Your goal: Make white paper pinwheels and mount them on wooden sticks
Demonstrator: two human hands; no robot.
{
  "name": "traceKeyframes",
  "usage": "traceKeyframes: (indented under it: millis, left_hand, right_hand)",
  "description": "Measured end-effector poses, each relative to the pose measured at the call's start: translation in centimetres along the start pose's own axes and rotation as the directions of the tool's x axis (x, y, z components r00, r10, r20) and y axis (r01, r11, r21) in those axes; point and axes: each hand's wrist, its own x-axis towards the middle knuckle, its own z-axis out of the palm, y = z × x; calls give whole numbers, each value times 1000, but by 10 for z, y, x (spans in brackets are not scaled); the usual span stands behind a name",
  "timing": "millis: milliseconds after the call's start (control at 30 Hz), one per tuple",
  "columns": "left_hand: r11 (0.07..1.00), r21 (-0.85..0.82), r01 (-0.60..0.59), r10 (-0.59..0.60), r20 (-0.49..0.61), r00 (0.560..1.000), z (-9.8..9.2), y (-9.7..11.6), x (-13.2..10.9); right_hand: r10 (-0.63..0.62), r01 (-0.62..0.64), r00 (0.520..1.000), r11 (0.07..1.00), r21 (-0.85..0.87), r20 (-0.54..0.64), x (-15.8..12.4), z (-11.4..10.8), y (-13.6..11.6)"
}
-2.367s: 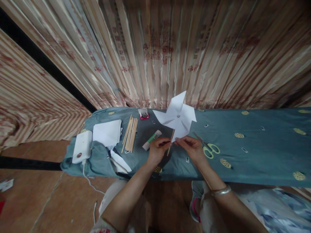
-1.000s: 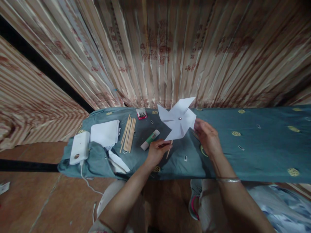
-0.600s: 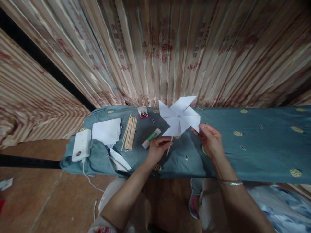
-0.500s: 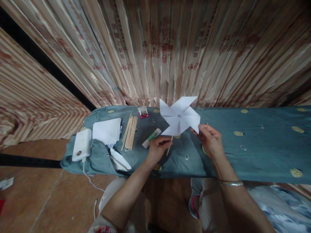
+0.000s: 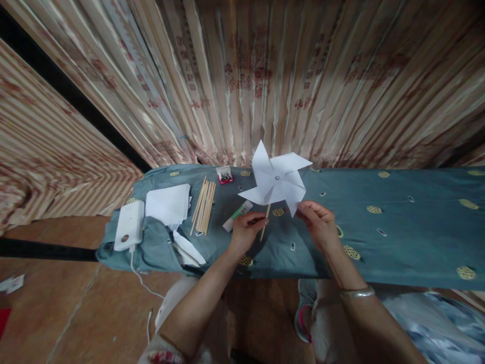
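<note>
Pinwheel [image 5: 282, 188] of white paper stands at the centre of the frame in the head view, held up over the cloth-covered tabletop [image 5: 428, 222], with a metal pin [image 5: 277, 178] at its middle and a thin stick [image 5: 268, 208] running down behind it; the paper hides the join. The left hand [image 5: 244, 232], below centre, grips that stick between thumb and fingers. The right hand [image 5: 319, 226], right of centre, has its fingertips at the edge of the lowest blade [image 5: 293, 205]; whether they pinch it or only brush it cannot be told. A glue stick [image 5: 238, 216] lies just beyond the left hand, and an open box of pins [image 5: 225, 175] sits farther up the frame.

A tug on the blade, rather than a push round, could crease the paper or tear it at the pin. A shallowly seated pin might work loose, and a slack hold would probably let the stick twist.

Compared with the frame half a second ago, the blades point in new directions, and the right hand sits farther left, so the green scissors handle [image 5: 339, 231] now peeps out on its right; the left hand's hold looks unchanged.
</note>
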Motion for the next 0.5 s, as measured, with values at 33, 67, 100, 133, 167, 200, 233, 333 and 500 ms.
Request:
traceKeyframes:
  millis: [33,67,100,133,167,200,233,333,500]
  left_hand:
    - [1000,3,-4,4,0,1000,0,1,0]
    - [1000,10,-8,8,0,1000,-1,2,0]
    - [1000,20,-13,13,-1,1000,-1,3,-1]
    - [999,31,-18,18,0,1000,-1,4,-1]
    - [999,39,-23,23,1,1000,-2,5,-1]
    - [999,44,-27,27,3,1000,-2,5,-1]
    - [998,48,-32,31,4,999,-2,5,-2]
    - [998,46,-40,40,3,999,-1,5,-2]
    - [999,35,-42,42,1,999,0,2,-1]
  right_hand:
    - [4,-4,1000,1000,-1,8,-1,1,0]
    - [7,-7,1000,1000,-5,16,-1,2,1]
    - [9,-9,1000,1000,-11,20,-2,3,1]
    - [14,-13,1000,1000,-15,24,-3,4,2]
    - [19,-18,999,1000,-19,28,-3,5,3]
    - [22,-21,999,1000,-22,35,-4,6,3]
    - [21,-20,999,999,-24,42,-5,6,4]
    - [20,-18,998,999,-42,61,-8,9,5]
    - [15,-5,996,994,-107,93,-11,17,2]
